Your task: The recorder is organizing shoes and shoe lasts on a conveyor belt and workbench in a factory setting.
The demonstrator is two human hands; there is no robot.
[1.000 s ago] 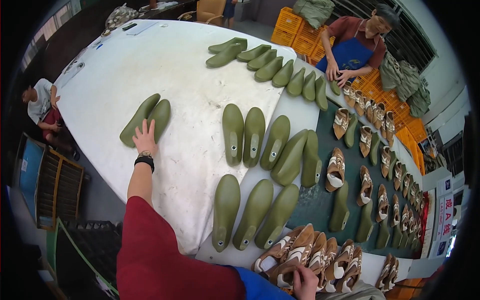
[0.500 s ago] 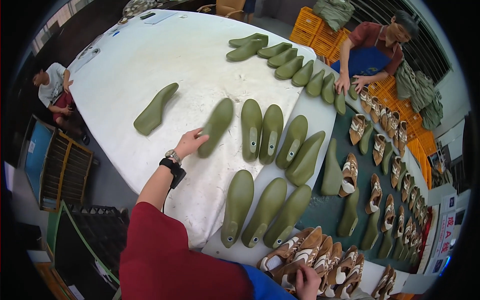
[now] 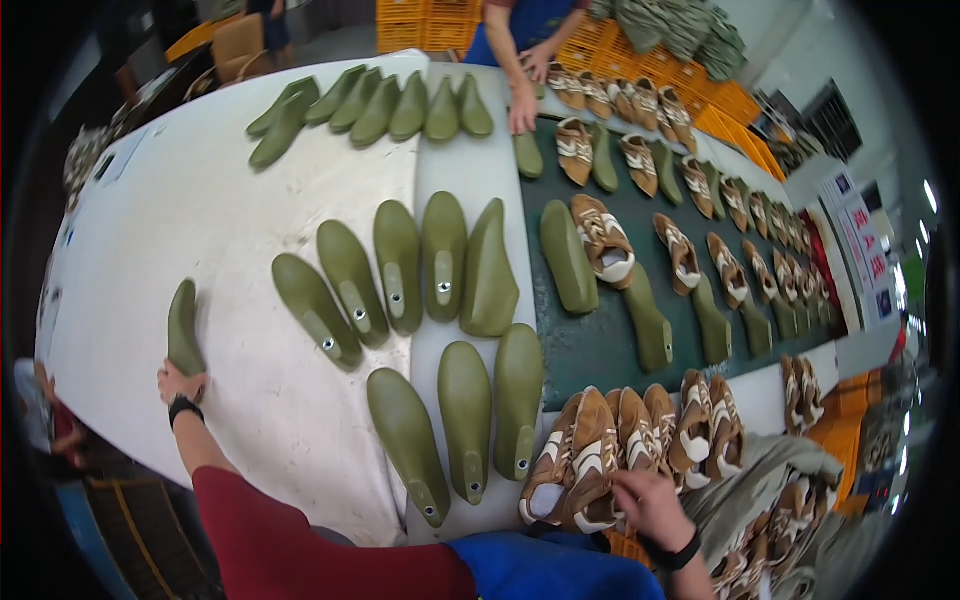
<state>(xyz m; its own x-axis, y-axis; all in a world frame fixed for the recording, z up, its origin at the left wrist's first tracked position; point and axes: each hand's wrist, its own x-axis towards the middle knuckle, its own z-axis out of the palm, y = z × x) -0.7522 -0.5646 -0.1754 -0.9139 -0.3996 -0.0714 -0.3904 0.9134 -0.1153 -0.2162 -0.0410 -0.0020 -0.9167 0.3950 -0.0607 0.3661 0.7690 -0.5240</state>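
Note:
At the left of the white table, my left hand [image 3: 182, 383] is closed round the lower end of a green shoe last [image 3: 183, 325], which stands apart from the others. My right hand [image 3: 652, 508] has its fingers bent at the edge of a brown and white shoe upper [image 3: 592, 455], pinching it near the heel; the fingertips are partly hidden. Other brown uppers [image 3: 640, 425] stand close beside that one. Between my hands several green lasts [image 3: 397, 265] lie in a row, with three more lasts [image 3: 468, 420] nearer to me.
Across the table a co-worker's hand [image 3: 523, 105] touches a green last [image 3: 528, 155]. Brown uppers and lasts alternate along a dark green belt [image 3: 590, 355] on the right. More lasts [image 3: 375, 108] line the far edge. Orange crates [image 3: 425, 22] stand behind; grey-green cloth [image 3: 740, 480] hangs at lower right.
My view has turned rightward. My left hand has let go of the last now at the row's left end and taken hold of the lone last further left. My right hand stays at the brown uppers.

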